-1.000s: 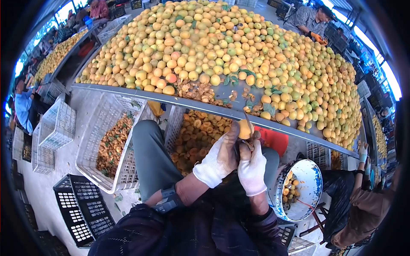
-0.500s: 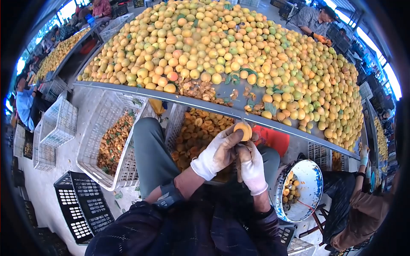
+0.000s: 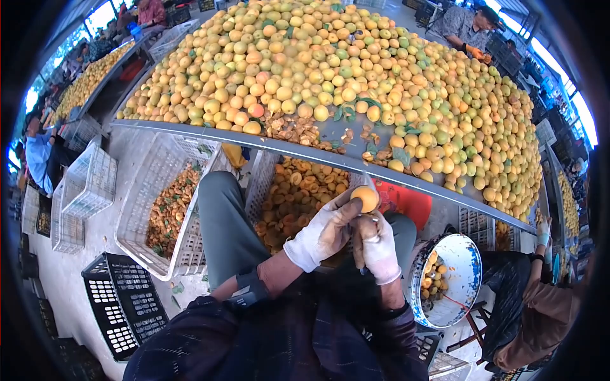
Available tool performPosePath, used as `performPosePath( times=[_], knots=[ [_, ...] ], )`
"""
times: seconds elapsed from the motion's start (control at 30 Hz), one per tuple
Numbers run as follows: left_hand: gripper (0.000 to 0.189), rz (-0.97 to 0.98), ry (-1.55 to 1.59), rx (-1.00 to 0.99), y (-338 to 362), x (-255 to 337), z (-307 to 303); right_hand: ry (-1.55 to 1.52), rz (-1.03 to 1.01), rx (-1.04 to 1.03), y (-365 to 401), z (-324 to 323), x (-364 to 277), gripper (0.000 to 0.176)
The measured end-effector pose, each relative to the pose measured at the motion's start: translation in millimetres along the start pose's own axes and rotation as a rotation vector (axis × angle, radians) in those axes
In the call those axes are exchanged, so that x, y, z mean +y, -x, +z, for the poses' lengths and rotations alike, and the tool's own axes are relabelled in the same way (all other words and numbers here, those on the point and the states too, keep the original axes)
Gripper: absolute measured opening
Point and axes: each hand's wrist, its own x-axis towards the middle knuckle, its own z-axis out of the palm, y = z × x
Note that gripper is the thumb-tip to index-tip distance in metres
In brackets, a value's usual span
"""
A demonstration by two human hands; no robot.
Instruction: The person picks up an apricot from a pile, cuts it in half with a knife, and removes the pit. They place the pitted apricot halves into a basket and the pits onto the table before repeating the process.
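A yellow-orange apricot [image 3: 365, 199] is held upright between the thumb and fingers of my left hand [image 3: 323, 232], which wears a stained white glove. Close beneath it, my right hand [image 3: 376, 246], also gloved, is closed with its fingers curled. A small dark tip pokes out below those fingers, too little to name. Both hands are over my lap, above a crate [image 3: 256, 184] of halved apricots [image 3: 292, 202]. Ahead of them, whole apricots [image 3: 298, 70] lie heaped on a metal-edged table [image 3: 254, 147].
At left stand a white crate [image 3: 135, 216] of brown scraps and leaves, and a black crate [image 3: 124, 305]. To the right are a paint-marked bucket [image 3: 462, 270] with fruit pieces and a seated person [image 3: 534, 311]. A red container [image 3: 406, 202] sits under the table edge. Other people work around.
The apricot has turned in my left hand, from a flat face with a ring-like edge to its rounded side. Both hands have shifted only slightly.
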Motion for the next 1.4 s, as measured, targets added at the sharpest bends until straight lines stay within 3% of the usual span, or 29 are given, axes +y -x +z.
performPosePath(
  times=[0.17, 0.23, 0.27, 0.3, 0.37, 0.43, 0.47, 0.57, 0.63, 0.67, 0.7, 0.77, 0.9, 0.97, 1.1, 1.17, 1.2, 1.23, 1.3, 1.4],
  knots=[
    [0.041, -0.024, -0.187, -0.097, -3, 15, 10, 0.063, -0.056, -0.047, 5, -6, -14, 0.033],
    [0.038, -0.033, -0.298, -0.117, -3, 32, 9, 0.125, 0.019, -0.154, 9, -17, -20, 0.031],
    [0.042, -0.069, -0.601, -0.151, -3, 46, 13, 0.116, 0.298, -0.216, 13, -27, -29, 0.036],
    [0.046, -0.109, -0.904, -0.184, -3, 56, 16, 0.114, 0.305, -0.217, 14, -31, -27, 0.036],
    [0.046, -0.186, -0.901, -0.144, -4, 66, 22, 0.328, 0.165, -0.266, 16, -36, -21, 0.033],
    [0.050, -0.223, -1.327, -0.243, -5, 75, 27, 0.383, 0.192, -0.285, 15, -39, -26, 0.030],
    [0.054, -0.235, -1.331, -0.252, -4, 76, 28, 0.517, 0.147, -0.328, 14, -42, -29, 0.030],
    [0.056, -0.272, -1.278, -0.200, 1, 69, 23, 0.791, -0.031, -0.401, 10, -56, -36, 0.030],
    [0.057, -0.172, -1.289, -0.211, 4, 62, 13, 0.458, 0.238, -0.238, 9, -63, -48, 0.028],
    [0.056, -0.233, -0.979, -0.134, 8, 59, 13, 0.113, 0.063, -0.026, 10, -58, -46, 0.028],
    [0.054, -0.293, -0.667, -0.060, 12, 55, 12, -0.203, -0.114, 0.017, 5, -54, -44, 0.032],
    [0.043, -0.300, -0.372, -0.030, 12, 35, 5, -0.524, -0.365, 0.124, -7, -33, -55, 0.038],
    [0.041, -0.341, -0.134, 0.022, 4, 9, -2, -0.440, -0.551, 0.433, -22, 0, -79, 0.037],
    [0.041, -0.359, -0.096, 0.045, 4, 2, -4, -0.422, -0.458, 0.524, -26, 7, -77, 0.033],
    [0.041, -0.369, 0.094, 0.146, 9, -5, -10, -0.450, -0.385, 0.460, -29, 12, -56, 0.028],
    [0.039, -0.374, 0.223, 0.219, 7, -8, -10, -0.435, -0.436, 0.546, -38, 9, -30, 0.026],
    [0.037, -0.367, 0.264, 0.197, 9, -8, -11, -0.523, -0.458, 0.349, -34, 15, -43, 0.025],
    [0.035, -0.361, 0.302, 0.178, 8, -7, -11, -0.557, -0.456, 0.390, -36, 21, -52, 0.028],
    [0.032, -0.284, 0.201, 0.087, 9, -3, -1, -0.846, -0.360, 0.180, -39, 7, -48, 0.033],
    [0.029, -0.190, -0.054, 0.085, 13, 9, 15, -0.744, -0.323, 0.258, -39, 9, -39, 0.038]
  ],
)
